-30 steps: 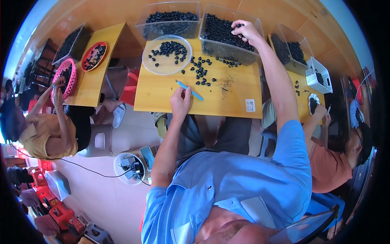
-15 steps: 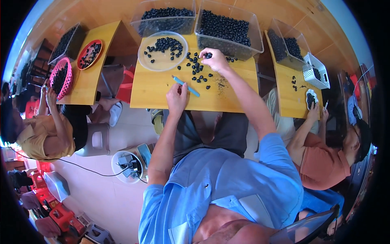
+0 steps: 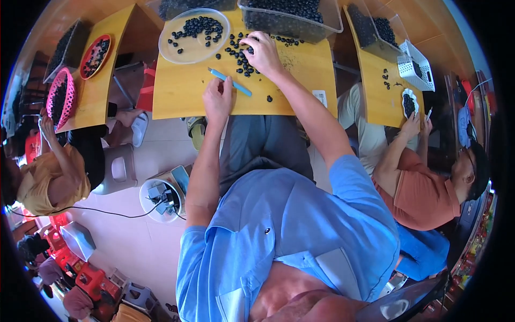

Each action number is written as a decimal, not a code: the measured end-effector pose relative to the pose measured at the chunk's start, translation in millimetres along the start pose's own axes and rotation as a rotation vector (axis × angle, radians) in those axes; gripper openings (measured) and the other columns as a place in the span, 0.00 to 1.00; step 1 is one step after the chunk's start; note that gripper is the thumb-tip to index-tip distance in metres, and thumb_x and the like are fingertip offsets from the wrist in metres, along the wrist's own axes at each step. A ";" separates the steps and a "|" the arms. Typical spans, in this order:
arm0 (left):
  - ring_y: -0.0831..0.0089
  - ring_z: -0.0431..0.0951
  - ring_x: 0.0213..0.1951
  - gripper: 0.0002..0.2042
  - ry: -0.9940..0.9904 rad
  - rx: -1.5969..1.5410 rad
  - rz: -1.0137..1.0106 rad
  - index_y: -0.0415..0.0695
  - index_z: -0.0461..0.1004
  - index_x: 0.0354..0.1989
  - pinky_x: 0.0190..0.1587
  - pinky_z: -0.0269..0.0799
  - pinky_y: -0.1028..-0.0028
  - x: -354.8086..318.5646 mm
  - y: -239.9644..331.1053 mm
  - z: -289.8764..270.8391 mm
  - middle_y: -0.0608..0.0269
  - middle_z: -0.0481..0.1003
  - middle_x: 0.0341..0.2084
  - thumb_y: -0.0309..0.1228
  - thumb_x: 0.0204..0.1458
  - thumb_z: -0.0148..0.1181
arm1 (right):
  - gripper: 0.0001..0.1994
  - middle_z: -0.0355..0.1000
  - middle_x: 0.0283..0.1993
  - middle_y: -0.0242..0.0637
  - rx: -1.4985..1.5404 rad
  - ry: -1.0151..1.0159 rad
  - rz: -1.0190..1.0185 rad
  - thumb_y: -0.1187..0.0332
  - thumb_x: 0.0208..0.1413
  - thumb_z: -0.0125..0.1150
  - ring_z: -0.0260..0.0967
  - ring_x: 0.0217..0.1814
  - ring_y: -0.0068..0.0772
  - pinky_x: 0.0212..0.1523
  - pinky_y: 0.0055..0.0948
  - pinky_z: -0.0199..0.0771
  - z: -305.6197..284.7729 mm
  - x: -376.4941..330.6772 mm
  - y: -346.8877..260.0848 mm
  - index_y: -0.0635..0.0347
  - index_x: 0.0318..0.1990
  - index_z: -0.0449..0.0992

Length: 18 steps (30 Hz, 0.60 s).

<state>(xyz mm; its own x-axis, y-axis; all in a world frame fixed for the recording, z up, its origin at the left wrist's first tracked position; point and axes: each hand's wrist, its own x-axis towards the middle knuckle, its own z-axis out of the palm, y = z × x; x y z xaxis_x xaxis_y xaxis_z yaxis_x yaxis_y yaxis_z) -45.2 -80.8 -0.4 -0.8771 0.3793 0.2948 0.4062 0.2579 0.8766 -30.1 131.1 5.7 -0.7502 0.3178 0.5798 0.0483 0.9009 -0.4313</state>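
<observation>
My left hand (image 3: 218,100) is closed near the table's front edge, thumb and fingers gripping a teal pen-shaped tool (image 3: 240,88) that slants across the wood. Further away, my right hand (image 3: 263,53) reaches into a loose pile of small dark round balls (image 3: 246,66), berry-like, though I cannot tell their exact kind. Its fingers are curled around one dark ball, partly hidden by them. A lone dark ball (image 3: 270,99) lies nearer the edge. Left of the pile, a round translucent tray (image 3: 173,49) holds many more.
A clear plastic bin (image 3: 279,22) of dark balls stands at the table's back, another (image 3: 191,7) beside it. Co-workers sit at side tables with a pink basket (image 3: 68,112), an orange-red plate (image 3: 108,53) and a white basket (image 3: 421,74). A white bucket (image 3: 145,201) stands on the floor.
The whole view has shifted, so the table sits higher in the picture. My right hand has lowered onto the pile. A ball now lies alone near the front edge. The left hand keeps its grip.
</observation>
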 end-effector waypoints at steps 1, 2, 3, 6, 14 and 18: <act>0.58 0.75 0.22 0.15 -0.005 -0.001 0.000 0.33 0.76 0.29 0.29 0.70 0.62 -1.2 1.1 -0.5 0.48 0.75 0.22 0.35 0.61 0.65 | 0.12 0.75 0.51 0.31 0.008 -0.016 0.000 0.72 0.50 0.72 0.71 0.58 0.38 0.58 0.44 0.70 -0.8 -2.1 0.2 0.50 0.44 0.86; 0.58 0.75 0.22 0.15 0.005 -0.002 -0.007 0.34 0.76 0.30 0.28 0.70 0.62 -1.8 2.8 -1.2 0.48 0.75 0.22 0.35 0.61 0.66 | 0.18 0.73 0.58 0.32 -0.016 -0.121 0.057 0.70 0.50 0.72 0.68 0.64 0.39 0.62 0.47 0.68 -3.4 -4.2 0.7 0.47 0.51 0.85; 0.59 0.75 0.22 0.15 0.015 -0.003 -0.012 0.34 0.77 0.30 0.28 0.69 0.62 -2.2 5.1 -1.9 0.48 0.75 0.22 0.35 0.61 0.66 | 0.18 0.73 0.58 0.32 -0.017 -0.118 0.059 0.70 0.50 0.72 0.68 0.64 0.39 0.62 0.47 0.68 -5.9 -6.0 0.5 0.47 0.51 0.85; 0.59 0.75 0.23 0.14 -0.038 0.074 -0.009 0.34 0.77 0.30 0.28 0.69 0.62 -3.1 4.7 -4.9 0.49 0.75 0.22 0.35 0.61 0.66 | 0.27 0.69 0.65 0.42 -0.024 -0.169 0.096 0.73 0.46 0.75 0.69 0.63 0.45 0.66 0.44 0.69 -11.1 -5.9 0.2 0.47 0.58 0.81; 0.60 0.75 0.24 0.15 -0.021 0.043 -0.019 0.35 0.77 0.30 0.30 0.70 0.62 -5.1 -3.8 -1.6 0.51 0.75 0.22 0.36 0.61 0.65 | 0.20 0.60 0.77 0.39 0.038 -0.297 0.057 0.57 0.52 0.72 0.56 0.78 0.48 0.79 0.50 0.50 -30.2 -4.2 -3.0 0.36 0.55 0.86; 0.60 0.75 0.24 0.15 -0.015 0.006 -0.001 0.35 0.77 0.30 0.30 0.71 0.63 -4.1 -3.5 0.1 0.51 0.75 0.23 0.36 0.62 0.66 | 0.22 0.57 0.79 0.40 0.095 -0.259 -0.024 0.60 0.52 0.71 0.52 0.80 0.50 0.79 0.51 0.50 -40.7 -11.5 2.6 0.37 0.57 0.85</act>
<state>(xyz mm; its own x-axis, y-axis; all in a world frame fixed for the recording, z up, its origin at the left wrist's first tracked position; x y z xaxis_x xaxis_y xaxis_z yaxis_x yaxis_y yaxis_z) -43.0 -83.2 -4.7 -0.8734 0.3927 0.2881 0.4069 0.2632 0.8747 5.4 141.8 26.1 -0.8946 0.1998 0.3997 -0.0244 0.8713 -0.4901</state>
